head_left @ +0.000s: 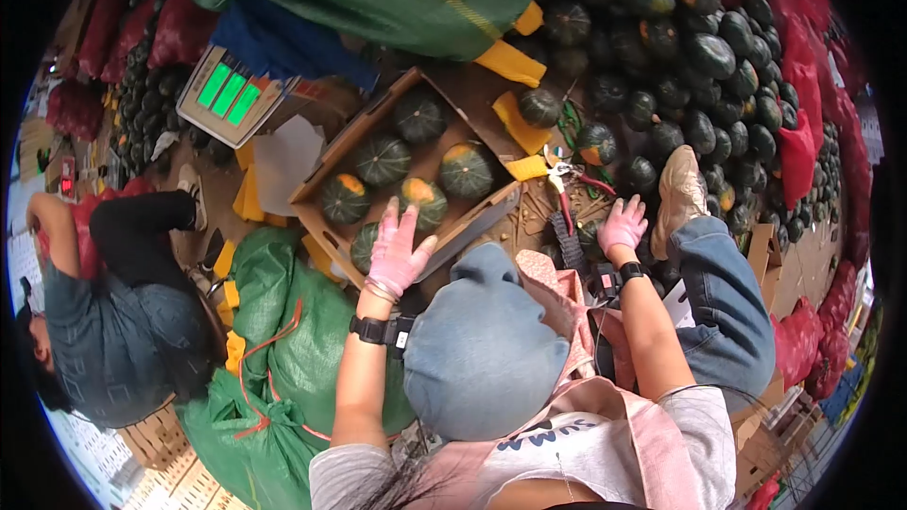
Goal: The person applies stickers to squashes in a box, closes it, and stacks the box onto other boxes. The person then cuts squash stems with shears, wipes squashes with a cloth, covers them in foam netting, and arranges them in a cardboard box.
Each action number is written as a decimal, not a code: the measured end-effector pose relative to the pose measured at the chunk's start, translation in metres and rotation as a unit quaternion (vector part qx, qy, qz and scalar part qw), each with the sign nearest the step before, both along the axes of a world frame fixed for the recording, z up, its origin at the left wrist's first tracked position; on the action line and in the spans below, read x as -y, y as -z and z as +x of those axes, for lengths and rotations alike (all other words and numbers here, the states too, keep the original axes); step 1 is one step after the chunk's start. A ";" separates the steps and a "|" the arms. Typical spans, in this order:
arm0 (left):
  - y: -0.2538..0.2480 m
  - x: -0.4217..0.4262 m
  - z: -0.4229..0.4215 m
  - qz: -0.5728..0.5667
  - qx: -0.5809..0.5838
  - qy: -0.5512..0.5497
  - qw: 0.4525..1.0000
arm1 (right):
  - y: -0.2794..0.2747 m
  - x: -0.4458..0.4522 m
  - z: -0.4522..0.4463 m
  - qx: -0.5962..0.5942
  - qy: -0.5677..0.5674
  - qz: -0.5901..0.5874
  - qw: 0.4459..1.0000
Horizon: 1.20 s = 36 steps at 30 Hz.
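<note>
My left hand [395,250], in a pink fingerless glove, is at the near edge of a cardboard box [316,179]. Its fingers are spread, close to or touching a green pumpkin with an orange patch [424,204]. Several more dark green pumpkins lie in the box, one of them a striped pumpkin [383,161]. My right hand [624,225], gloved the same way, has its fingers apart beside a dark pumpkin [590,238] on the floor; whether it touches that pumpkin I cannot tell. Red-handled cutters [564,187] lie between the box and my right hand.
A large pumpkin heap [661,47] fills the right. Left of the box stands a scale with a green display [227,94]. Green sacks [293,321] sit at my left, and a co-worker [132,321] is seated beyond. Cut stems [534,222] litter the floor.
</note>
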<state>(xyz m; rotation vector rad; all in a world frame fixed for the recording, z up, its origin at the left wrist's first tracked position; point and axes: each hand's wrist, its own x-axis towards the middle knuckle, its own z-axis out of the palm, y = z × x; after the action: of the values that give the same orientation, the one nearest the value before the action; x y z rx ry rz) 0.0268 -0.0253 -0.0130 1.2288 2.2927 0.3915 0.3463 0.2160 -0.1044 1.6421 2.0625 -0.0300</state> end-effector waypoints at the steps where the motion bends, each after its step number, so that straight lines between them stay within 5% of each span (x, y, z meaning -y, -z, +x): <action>1: 0.003 0.000 -0.001 0.009 -0.007 0.000 1.000 | -0.006 -0.011 -0.013 -0.072 0.010 0.002 0.997; 4: -0.008 -0.005 -0.002 0.044 -0.018 -0.017 0.999 | -0.020 -0.044 -0.064 -0.286 -0.100 0.043 0.952; 8: -0.030 -0.017 -0.009 0.184 -0.035 -0.060 0.980 | -0.015 -0.092 -0.156 -0.425 -0.308 0.053 0.849; 10: -0.041 -0.015 -0.008 0.162 0.019 -0.140 0.977 | -0.014 -0.104 -0.204 -0.360 -0.297 0.066 0.882; 13: -0.068 -0.015 -0.011 0.143 0.000 -0.101 0.985 | -0.003 -0.122 -0.253 -0.151 -0.262 0.098 0.948; 16: -0.070 -0.019 -0.017 0.127 -0.008 -0.035 0.991 | -0.012 -0.134 -0.255 -0.182 -0.292 0.096 0.934; 18: -0.064 -0.035 -0.021 0.183 -0.004 0.036 0.982 | -0.051 -0.128 -0.239 -0.319 -0.249 0.052 0.913; 20: -0.056 -0.055 -0.022 0.252 -0.008 0.101 0.962 | -0.079 -0.109 -0.214 -0.488 -0.114 -0.164 0.850; 23: -0.059 -0.082 -0.006 0.264 0.079 0.112 0.955 | -0.121 -0.032 -0.194 -0.603 0.007 -0.409 0.685; 25: -0.061 -0.087 0.001 0.265 0.092 0.115 0.953 | -0.129 0.010 -0.192 -0.615 0.020 -0.452 0.646; 28: -0.056 -0.071 0.000 0.276 0.112 0.109 0.948 | -0.139 0.043 -0.200 -0.660 0.239 -0.487 0.519; 32: -0.047 -0.040 -0.006 0.298 0.190 0.072 0.933 | -0.139 0.078 -0.204 -0.649 0.075 -0.543 0.527; 34: -0.042 -0.019 -0.007 0.314 0.231 0.009 0.921 | -0.136 0.083 -0.210 -0.626 -0.058 -0.489 0.604; 36: -0.049 0.008 -0.011 0.306 0.237 -0.042 0.921 | -0.119 0.084 -0.211 -0.601 -0.023 -0.537 0.592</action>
<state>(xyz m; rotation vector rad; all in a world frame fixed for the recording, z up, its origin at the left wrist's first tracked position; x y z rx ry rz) 0.0156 -0.0330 0.0359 1.1330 1.8472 1.3578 0.1354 0.1322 0.0145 0.6184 1.8847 -2.3939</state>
